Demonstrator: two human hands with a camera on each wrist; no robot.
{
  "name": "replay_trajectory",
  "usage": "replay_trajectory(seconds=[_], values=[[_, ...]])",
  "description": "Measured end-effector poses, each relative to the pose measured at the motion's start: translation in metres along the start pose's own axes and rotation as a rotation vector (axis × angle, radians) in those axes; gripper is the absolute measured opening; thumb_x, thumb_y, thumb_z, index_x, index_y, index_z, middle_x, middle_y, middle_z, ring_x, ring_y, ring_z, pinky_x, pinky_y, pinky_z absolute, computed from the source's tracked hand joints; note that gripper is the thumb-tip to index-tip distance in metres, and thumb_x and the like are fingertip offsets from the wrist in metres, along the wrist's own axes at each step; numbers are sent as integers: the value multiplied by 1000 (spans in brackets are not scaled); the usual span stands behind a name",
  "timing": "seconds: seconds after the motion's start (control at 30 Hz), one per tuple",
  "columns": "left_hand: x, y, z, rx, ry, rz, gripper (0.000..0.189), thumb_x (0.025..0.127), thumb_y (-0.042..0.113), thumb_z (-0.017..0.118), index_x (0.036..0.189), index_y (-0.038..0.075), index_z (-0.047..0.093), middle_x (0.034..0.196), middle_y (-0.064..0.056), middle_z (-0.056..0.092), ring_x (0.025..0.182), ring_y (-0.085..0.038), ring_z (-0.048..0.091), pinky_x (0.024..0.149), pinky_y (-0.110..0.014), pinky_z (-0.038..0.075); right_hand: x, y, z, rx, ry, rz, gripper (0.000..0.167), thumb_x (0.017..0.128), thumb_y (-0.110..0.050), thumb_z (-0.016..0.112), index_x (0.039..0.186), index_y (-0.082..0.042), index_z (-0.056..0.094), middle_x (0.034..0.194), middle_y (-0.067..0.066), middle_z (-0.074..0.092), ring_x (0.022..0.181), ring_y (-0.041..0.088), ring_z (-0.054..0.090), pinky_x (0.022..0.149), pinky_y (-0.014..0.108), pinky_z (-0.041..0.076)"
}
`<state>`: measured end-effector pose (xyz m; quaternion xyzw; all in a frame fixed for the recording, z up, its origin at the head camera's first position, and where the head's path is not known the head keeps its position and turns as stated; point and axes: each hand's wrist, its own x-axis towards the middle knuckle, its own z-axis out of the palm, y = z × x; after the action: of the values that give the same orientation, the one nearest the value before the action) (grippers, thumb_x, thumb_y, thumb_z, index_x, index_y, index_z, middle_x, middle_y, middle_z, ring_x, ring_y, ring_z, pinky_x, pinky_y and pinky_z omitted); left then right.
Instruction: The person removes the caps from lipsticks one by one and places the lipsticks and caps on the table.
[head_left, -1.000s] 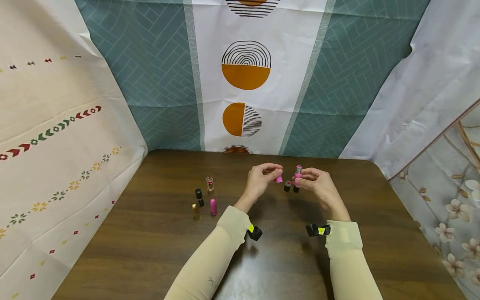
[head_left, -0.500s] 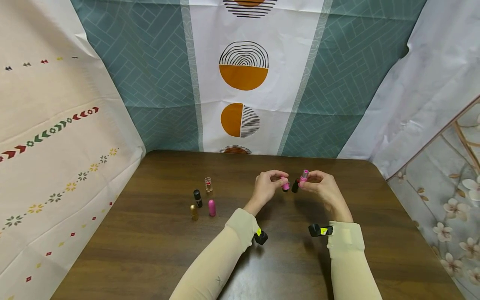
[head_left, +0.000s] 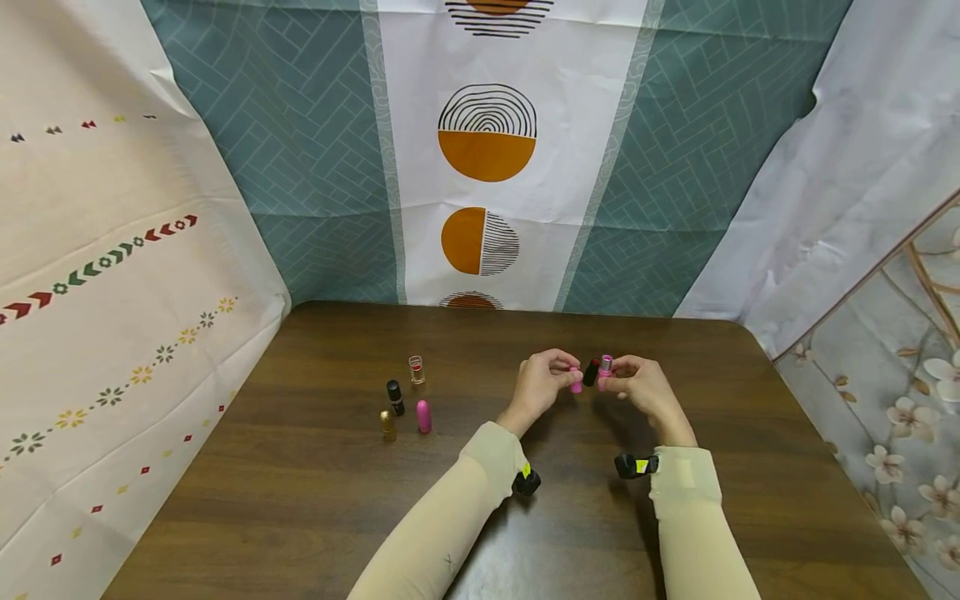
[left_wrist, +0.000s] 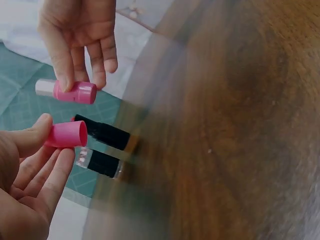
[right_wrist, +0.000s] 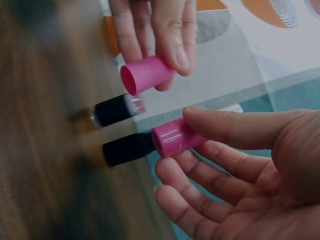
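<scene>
My left hand (head_left: 538,385) pinches a pink lipstick cap (left_wrist: 69,134) between thumb and fingers, its open end facing down toward the table. Close to its right, my right hand (head_left: 643,388) holds a pink lipstick (right_wrist: 180,136) by its base, with the silver tube (left_wrist: 45,87) pointing up. Cap and lipstick are apart, side by side. Just beyond them, a black lipstick with a red tip (left_wrist: 107,134) and a shorter black one with a clear, reddish top (right_wrist: 116,110) stand upright on the table. In the head view the cap overlaps the shorter one.
On the left of the brown wooden table (head_left: 300,500) stand a clear piece with red inside (head_left: 417,370), a black-capped tube (head_left: 396,397), a gold piece (head_left: 387,426) and a pink round-topped piece (head_left: 423,416). A patterned curtain (head_left: 330,167) hangs behind the table's far edge.
Left hand and cap have moved right and toward the table, nearer the right hand. The right hand has lowered the lipstick, which tilted midway and is now upright again.
</scene>
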<state>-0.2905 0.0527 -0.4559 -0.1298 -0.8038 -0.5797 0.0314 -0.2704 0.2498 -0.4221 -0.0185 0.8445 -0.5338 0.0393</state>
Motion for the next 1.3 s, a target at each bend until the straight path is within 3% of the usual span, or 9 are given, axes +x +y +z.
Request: replay_trajectory(seconds=[0.17,0.37,0.53,0.7,1.1,1.3], values=[[-1,-3,4,69,-14,4,10,90,13,82,99,10,79,94,0,80,85,-7,75,75,-21,56,3,7,8,-42,-14,22,35,89,-2,79,115,15,63,98,12,69,77,11,62,72,34,58],[-5,-6,6,176,-22,37,10,89,15,83,98,12,80,94,3,80,81,-4,73,80,-23,56,6,19,14,-89,-10,54,33,85,0,81,110,13,64,88,10,65,72,15,56,62,29,52],[-6,-9,9,156,-41,22,11,88,13,83,98,9,81,88,3,79,72,-7,73,74,-22,55,10,29,17,-90,-16,62,31,85,2,80,109,13,63,85,7,65,69,15,55,59,25,50],[-5,-13,12,149,-46,15,11,88,13,84,97,10,81,87,5,78,69,-1,69,69,-19,54,10,32,20,-94,-5,65,32,84,2,80,110,11,64,86,6,65,71,15,54,59,25,48],[-4,-15,17,233,-86,55,12,89,8,83,99,15,80,109,3,76,85,-1,68,76,-18,52,13,36,25,-133,40,53,29,82,4,81,106,10,66,83,8,63,68,15,51,58,26,45],[-6,-16,17,159,-80,53,14,89,6,82,101,11,80,108,1,76,89,-7,71,78,-18,54,11,34,18,-124,-11,46,37,83,3,79,115,12,64,91,14,66,74,17,56,61,26,49]])
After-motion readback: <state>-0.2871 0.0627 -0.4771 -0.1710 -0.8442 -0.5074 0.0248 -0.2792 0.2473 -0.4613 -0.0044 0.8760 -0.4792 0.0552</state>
